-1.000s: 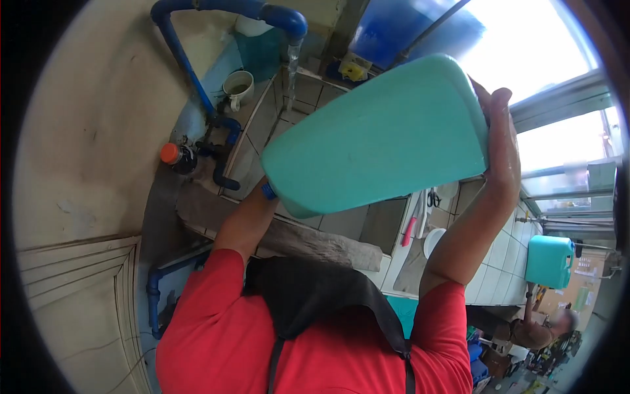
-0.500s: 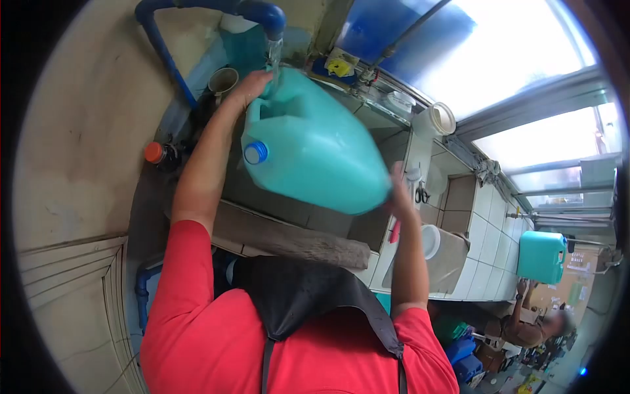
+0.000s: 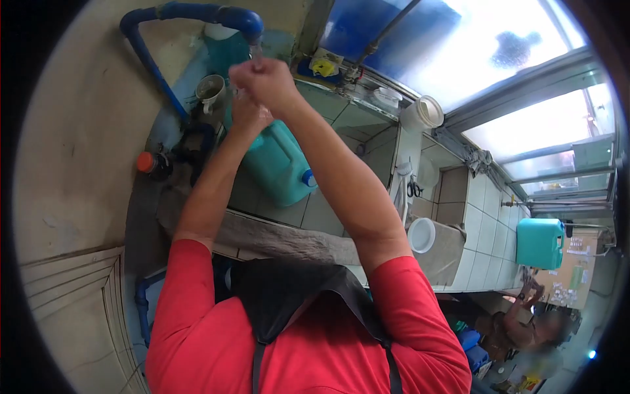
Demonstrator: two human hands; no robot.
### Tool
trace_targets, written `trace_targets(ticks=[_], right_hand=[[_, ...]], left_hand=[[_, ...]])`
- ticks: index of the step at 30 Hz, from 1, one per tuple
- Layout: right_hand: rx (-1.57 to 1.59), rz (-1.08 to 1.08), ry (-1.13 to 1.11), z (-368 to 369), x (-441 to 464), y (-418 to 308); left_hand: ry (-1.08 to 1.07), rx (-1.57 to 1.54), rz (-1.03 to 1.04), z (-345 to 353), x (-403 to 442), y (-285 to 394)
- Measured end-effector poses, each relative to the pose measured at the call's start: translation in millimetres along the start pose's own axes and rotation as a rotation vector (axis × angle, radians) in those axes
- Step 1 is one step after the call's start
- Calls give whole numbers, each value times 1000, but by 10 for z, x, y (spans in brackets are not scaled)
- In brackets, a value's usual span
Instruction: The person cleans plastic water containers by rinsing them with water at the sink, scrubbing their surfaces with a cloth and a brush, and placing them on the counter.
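Water runs from the blue pipe (image 3: 246, 23) onto my two hands, which are close together at the spout. My right hand (image 3: 268, 82) is uppermost, its fingers curled; what they close on, if anything, is hidden. Just below it is my left hand (image 3: 249, 117), wet, with its fingers mostly hidden behind the right one. Under my hands a translucent green jug (image 3: 275, 164) rests in the tiled sink (image 3: 325, 105). The jug's blue cap (image 3: 309, 177) is on and faces right. Whether the left hand touches the jug's upper end cannot be made out.
A mug (image 3: 210, 90) and an orange-lidded bottle (image 3: 152, 163) are at the left. On the right are a white tub (image 3: 423, 113), scissors (image 3: 413, 189), a white bowl (image 3: 421, 235) and another green jug (image 3: 539, 243). A person (image 3: 518, 322) is beyond the counter.
The jug has come down from my raised hands into the sink. My right hand has let go of its base and moved left to the water, beside my left hand.
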State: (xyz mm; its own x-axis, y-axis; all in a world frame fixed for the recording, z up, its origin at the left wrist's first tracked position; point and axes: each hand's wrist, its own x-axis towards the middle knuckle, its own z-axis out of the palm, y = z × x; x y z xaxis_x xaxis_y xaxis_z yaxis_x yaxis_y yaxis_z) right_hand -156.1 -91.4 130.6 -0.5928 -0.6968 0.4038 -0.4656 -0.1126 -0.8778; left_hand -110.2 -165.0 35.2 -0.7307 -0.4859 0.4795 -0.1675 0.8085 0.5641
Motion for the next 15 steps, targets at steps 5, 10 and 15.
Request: trace_targets(ticks=[5, 10, 15], right_hand=[[172, 458, -41, 38, 167, -263], [-1014, 371, -416, -432, -597, 85], [-999, 428, -221, -555, -1210, 456]], left_hand=[[79, -124, 49, 115, -92, -203], [-54, 360, 32, 26, -28, 36], [-327, 387, -40, -82, 71, 386]])
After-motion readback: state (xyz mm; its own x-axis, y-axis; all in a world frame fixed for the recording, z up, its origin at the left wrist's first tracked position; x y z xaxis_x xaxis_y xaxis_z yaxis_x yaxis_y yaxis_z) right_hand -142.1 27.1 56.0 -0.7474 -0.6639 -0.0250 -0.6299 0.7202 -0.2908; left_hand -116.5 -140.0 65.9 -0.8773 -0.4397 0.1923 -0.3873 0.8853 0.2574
